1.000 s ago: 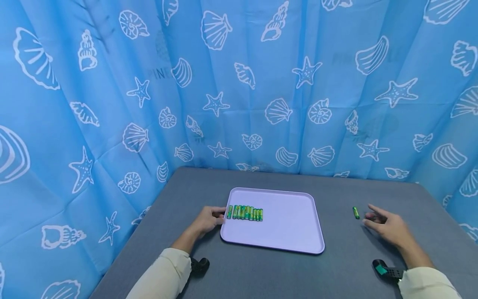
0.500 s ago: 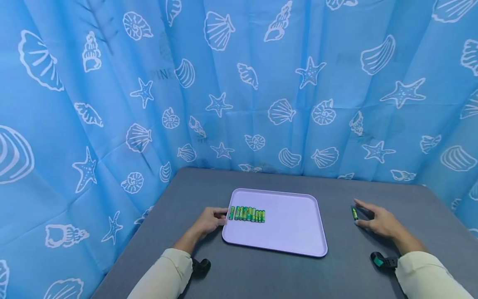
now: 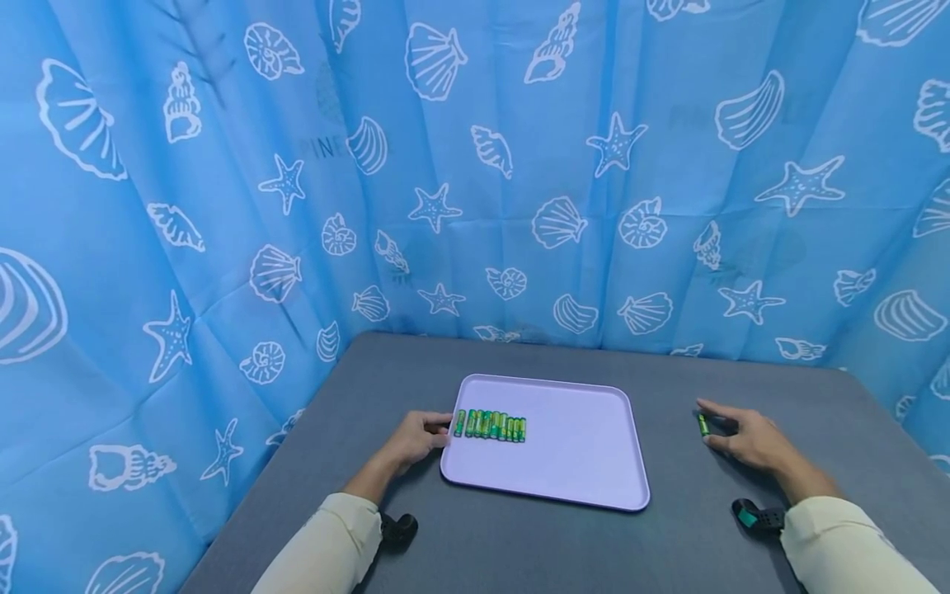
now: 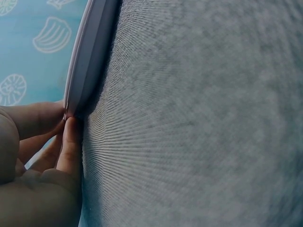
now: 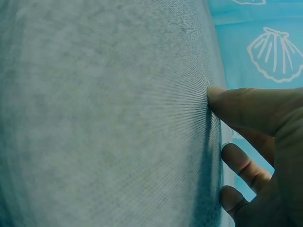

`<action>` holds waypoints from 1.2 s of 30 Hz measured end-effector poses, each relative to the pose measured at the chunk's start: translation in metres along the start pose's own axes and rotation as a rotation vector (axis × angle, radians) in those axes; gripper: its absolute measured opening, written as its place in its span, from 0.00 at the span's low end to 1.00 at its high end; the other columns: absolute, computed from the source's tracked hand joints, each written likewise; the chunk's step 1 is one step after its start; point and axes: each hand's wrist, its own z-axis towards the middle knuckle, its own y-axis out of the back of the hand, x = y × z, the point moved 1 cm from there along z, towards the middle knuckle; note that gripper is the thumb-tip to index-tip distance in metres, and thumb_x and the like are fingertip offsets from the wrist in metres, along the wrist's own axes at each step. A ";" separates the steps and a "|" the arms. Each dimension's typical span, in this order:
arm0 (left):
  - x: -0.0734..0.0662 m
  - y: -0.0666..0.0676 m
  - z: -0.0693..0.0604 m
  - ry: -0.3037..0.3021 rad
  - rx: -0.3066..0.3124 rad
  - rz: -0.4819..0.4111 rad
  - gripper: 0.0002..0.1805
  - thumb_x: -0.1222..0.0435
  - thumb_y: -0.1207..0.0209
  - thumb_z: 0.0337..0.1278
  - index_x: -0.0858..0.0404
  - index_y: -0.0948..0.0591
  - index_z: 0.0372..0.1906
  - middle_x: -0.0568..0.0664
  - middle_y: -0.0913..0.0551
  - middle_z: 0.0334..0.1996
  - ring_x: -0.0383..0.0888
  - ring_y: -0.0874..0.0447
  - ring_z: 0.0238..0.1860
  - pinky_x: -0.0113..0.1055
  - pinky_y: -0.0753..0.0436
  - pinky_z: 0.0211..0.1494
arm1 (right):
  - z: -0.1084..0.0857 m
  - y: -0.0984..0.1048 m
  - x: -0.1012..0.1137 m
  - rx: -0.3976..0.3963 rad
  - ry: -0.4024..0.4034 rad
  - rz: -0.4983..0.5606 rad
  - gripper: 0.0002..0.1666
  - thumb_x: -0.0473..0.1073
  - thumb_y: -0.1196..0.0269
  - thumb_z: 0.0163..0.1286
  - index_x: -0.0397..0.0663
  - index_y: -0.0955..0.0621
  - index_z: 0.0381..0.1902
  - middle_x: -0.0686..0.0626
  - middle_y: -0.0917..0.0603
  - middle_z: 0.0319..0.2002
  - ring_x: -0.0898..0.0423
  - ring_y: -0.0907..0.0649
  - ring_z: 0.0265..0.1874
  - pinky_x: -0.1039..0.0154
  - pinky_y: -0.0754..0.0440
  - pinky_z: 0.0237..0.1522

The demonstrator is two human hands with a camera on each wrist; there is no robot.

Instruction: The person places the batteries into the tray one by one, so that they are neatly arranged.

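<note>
On the tray's left part lie several green-and-yellow batteries (image 3: 493,425) side by side in a row, the leftmost a little apart. My left hand (image 3: 410,437) pinches the left rim of the lilac tray (image 3: 571,454); in the left wrist view, thumb and fingers meet at the tray edge (image 4: 87,56). Well right of the tray, a single green battery (image 3: 703,425) is between the thumb and forefinger of my right hand (image 3: 751,437), which pinches it at its ends. In the right wrist view, the thumb (image 5: 251,106) touches the cloth and hides the battery.
A grey cloth-covered table (image 3: 594,544) carries everything. Behind it and along the left hangs a blue curtain (image 3: 475,181) with white shell and starfish prints. Black straps (image 3: 757,516) are worn on both wrists.
My right hand has moved left from beside the single battery, and its thumb and forefinger have closed about it. The left hand keeps its hold on the tray rim. The view has shifted slightly.
</note>
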 end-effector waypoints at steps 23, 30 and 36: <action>0.001 0.000 0.000 -0.024 0.011 -0.003 0.22 0.79 0.40 0.56 0.72 0.23 0.58 0.53 0.20 0.36 0.47 0.24 0.39 0.38 0.23 0.41 | -0.016 0.004 0.022 -0.285 0.078 0.111 0.39 0.46 0.32 0.63 0.29 0.31 0.64 0.28 0.24 0.53 0.34 0.25 0.47 0.48 0.28 0.34; 0.003 0.001 0.001 -0.028 0.007 -0.002 0.22 0.79 0.39 0.55 0.72 0.22 0.58 0.53 0.20 0.36 0.46 0.24 0.39 0.37 0.23 0.42 | -0.022 0.003 0.040 -0.373 0.100 0.130 0.38 0.45 0.31 0.62 0.33 0.29 0.64 0.32 0.21 0.51 0.40 0.25 0.45 0.53 0.30 0.33; 0.001 0.001 0.002 -0.035 0.005 0.001 0.22 0.78 0.39 0.56 0.72 0.22 0.58 0.52 0.20 0.36 0.46 0.24 0.39 0.37 0.23 0.41 | -0.022 0.000 0.054 -0.426 0.110 0.141 0.39 0.50 0.31 0.61 0.40 0.29 0.66 0.36 0.21 0.51 0.42 0.27 0.45 0.51 0.32 0.33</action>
